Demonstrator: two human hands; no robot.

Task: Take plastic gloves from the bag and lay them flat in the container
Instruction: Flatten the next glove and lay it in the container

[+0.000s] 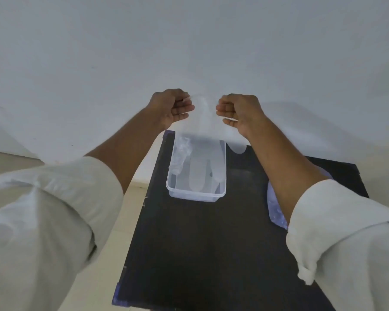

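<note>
A clear plastic glove (pixel 202 151) hangs stretched between my hands, cuff up, fingers pointing down. My left hand (pixel 170 107) pinches the cuff's left edge and my right hand (pixel 238 113) pinches its right edge. The glove's fingertips dangle inside the clear rectangular container (pixel 195 196) on the black table, while its thumb (pixel 237 148) hangs outside the container's right wall. A crumpled bit of clear plastic (pixel 181 156) lies in the container's far left part. The bag of gloves (pixel 275 209) lies at the right, mostly hidden behind my right forearm.
The black table (pixel 200 254) is small, with its left edge close to the container and floor beyond it. A plain white wall fills the background. My rolled-up white sleeves cover the lower corners of the view.
</note>
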